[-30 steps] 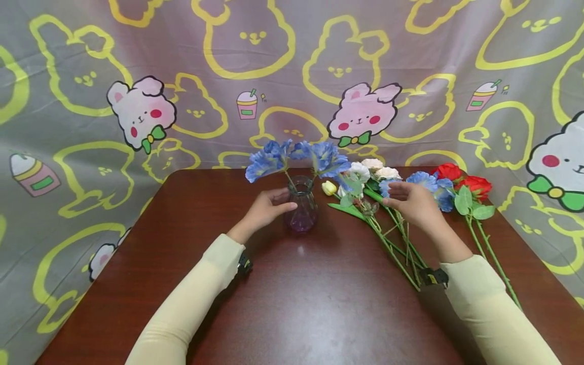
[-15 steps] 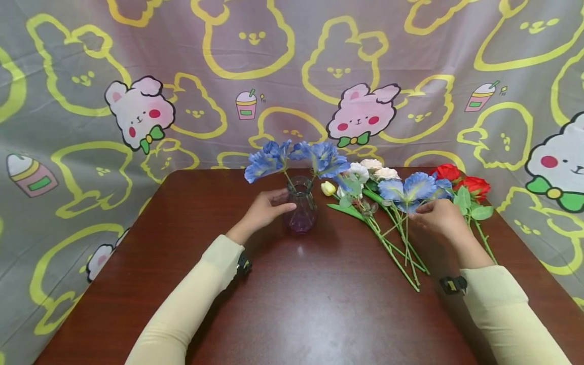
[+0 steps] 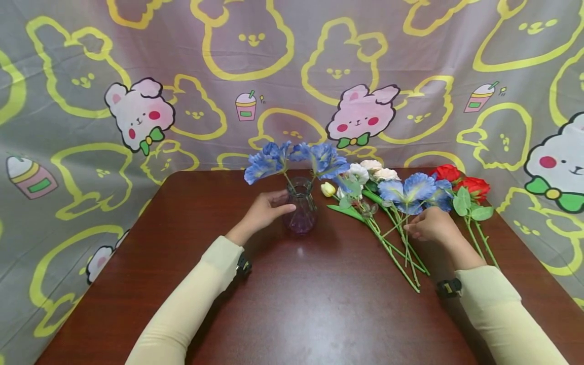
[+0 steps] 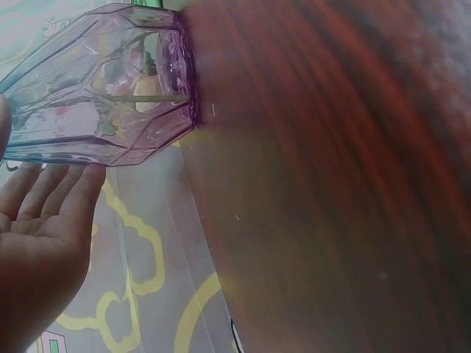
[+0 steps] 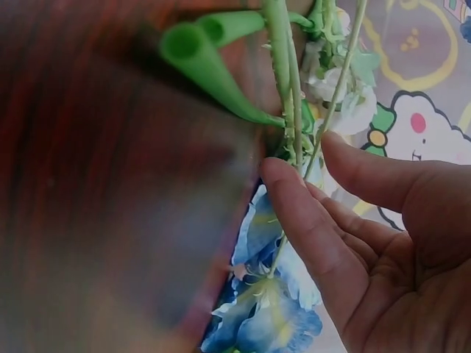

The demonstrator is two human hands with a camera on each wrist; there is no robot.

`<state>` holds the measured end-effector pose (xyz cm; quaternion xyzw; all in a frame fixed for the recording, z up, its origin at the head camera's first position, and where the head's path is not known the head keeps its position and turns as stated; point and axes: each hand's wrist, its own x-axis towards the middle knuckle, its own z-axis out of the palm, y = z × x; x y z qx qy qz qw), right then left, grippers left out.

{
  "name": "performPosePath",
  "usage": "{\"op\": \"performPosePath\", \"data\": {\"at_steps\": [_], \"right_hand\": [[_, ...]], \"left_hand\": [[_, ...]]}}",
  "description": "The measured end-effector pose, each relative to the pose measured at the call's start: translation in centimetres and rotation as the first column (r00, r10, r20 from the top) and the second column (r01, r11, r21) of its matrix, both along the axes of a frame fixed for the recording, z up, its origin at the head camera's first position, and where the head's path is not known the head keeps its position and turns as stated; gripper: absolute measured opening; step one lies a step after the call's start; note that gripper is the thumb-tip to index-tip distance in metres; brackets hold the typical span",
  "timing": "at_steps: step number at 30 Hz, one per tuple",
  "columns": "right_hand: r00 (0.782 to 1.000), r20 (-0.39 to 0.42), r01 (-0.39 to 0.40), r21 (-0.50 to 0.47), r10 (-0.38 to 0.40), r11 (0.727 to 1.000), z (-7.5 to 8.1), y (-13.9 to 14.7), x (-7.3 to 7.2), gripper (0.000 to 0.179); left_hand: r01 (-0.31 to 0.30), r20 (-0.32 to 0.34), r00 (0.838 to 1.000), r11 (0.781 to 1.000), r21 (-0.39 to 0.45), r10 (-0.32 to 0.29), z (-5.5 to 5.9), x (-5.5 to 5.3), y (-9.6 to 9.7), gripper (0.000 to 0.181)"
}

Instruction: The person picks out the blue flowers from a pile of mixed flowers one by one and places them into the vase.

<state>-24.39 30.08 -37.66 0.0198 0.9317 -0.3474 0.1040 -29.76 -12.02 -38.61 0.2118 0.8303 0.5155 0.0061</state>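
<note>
A faceted glass vase with a purple tint [image 3: 301, 215] stands upright on the table, two blue flowers [image 3: 321, 159] leaning out of its mouth. My left hand [image 3: 261, 213] holds the vase from its left side, thumb in front and fingers behind; the left wrist view shows its fingers [image 4: 55, 191] against the glass. On the right, my right hand [image 3: 431, 225] is at the thin stem of a blue flower [image 3: 408, 191]. In the right wrist view the thumb is beside that thin stem [image 5: 340, 88], and a gap shows between thumb and index finger.
White and cream flowers [image 3: 385, 174] and a yellow tulip [image 3: 327, 189] lie right of the vase, their green stems [image 3: 388, 243] crossing toward the front. Red roses [image 3: 472, 186] lie farther right on the brown table [image 3: 292, 299]. A patterned cloth [image 3: 283, 61] hangs behind.
My right hand has moved from above the blue flowers, first right and down, then slightly left to the stem below the blooms. The left hand and vase stay in place.
</note>
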Motion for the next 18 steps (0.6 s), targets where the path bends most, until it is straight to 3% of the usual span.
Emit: {"op": "performPosePath", "data": {"at_steps": [10,18], "right_hand": [[1.000,-0.018,-0.018,0.003,0.018,1.000,-0.64,-0.20,0.02,0.022],[1.000,0.008,0.014,-0.033,-0.013,0.999,-0.85,-0.36,-0.15,0.019]], "left_hand": [[0.000,-0.002,1.000,1.000,0.005,0.000,-0.09,0.07,0.01,0.057],[-0.006,0.010,1.000,1.000,0.010,0.006,-0.15,0.04,0.00,0.056]]}}
